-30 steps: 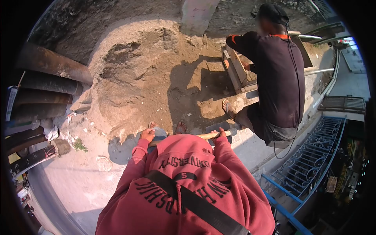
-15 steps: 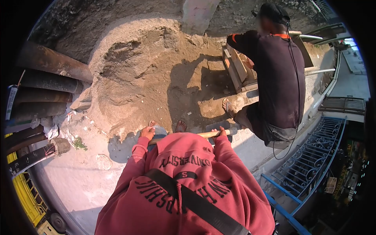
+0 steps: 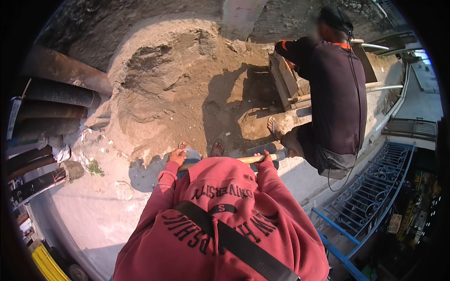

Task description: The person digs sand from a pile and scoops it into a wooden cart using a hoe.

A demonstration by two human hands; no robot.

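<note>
A pale wooden handle (image 3: 246, 159) lies crosswise in front of my waist, its middle covered by my red sweatshirt. My left hand (image 3: 176, 157) is closed around the handle near its left end. Toward the right end, my right hand (image 3: 265, 158) grips it with bent fingers. My feet stand at the near edge of a brown sand heap (image 3: 164, 84). To the right, a co-worker (image 3: 335, 93) in a dark shirt bends over a wooden frame (image 3: 284, 82), whose inside is partly hidden by the arm and body.
Large pipes (image 3: 65, 70) are stacked at the left. A blue metal railing (image 3: 370, 196) stands at the lower right. Along the top runs a rough wall (image 3: 290, 21). Part of a yellow vehicle (image 3: 49, 262) shows at the lower left.
The co-worker's head and upper body have shifted slightly right and down. The yellow vehicle has come into view and moved lower. My hands keep their hold on the handle.
</note>
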